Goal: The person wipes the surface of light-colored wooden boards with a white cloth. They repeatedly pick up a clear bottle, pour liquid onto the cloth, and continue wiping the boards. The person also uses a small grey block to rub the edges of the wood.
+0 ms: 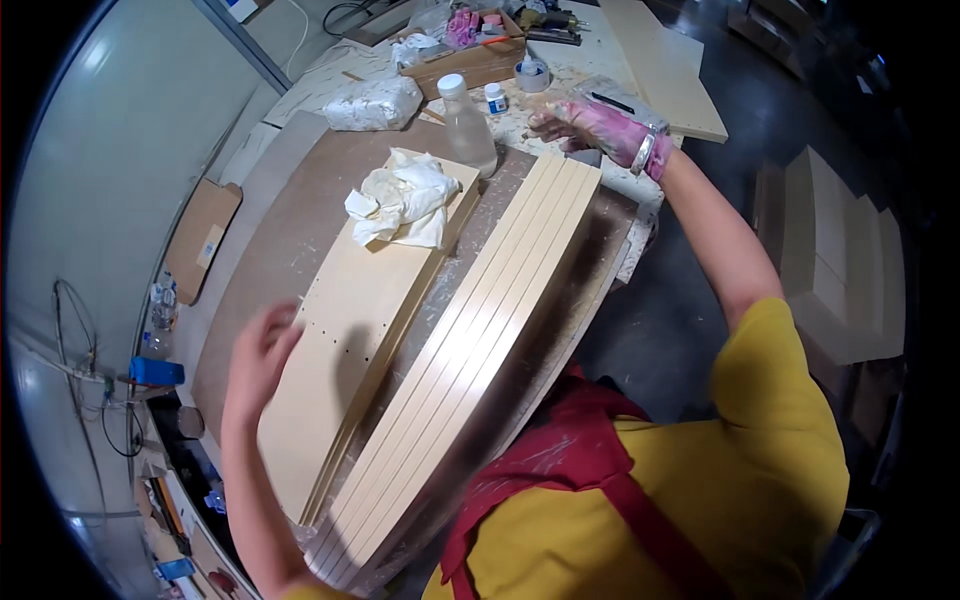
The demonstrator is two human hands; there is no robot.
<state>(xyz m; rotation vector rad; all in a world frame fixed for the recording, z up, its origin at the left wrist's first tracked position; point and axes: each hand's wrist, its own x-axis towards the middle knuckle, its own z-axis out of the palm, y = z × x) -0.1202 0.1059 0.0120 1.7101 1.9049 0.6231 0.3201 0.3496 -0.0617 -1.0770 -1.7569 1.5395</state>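
My left hand [258, 352] is bare and lies flat, fingers apart, on the near left edge of a stack of pale wooden panels [370, 310] with small drilled holes. My right hand [592, 127], in a pink stained glove, reaches out over the far end of the workbench past a row of long cream strips [480, 330] standing side by side on edge. It holds nothing I can see; its fingers are spread. A crumpled white cloth [405, 205] rests on the far end of the panels. A clear plastic bottle [466, 122] with a white cap stands just beyond.
A brown board [300, 200] covers the bench. A white bag [372, 103], a cardboard box of odds and ends [470, 55], a small jar [495, 98] and a cup [532, 72] sit at the far end. More pale panels [670, 60] lie further right, and stacked ones [850, 270] stand on the floor.
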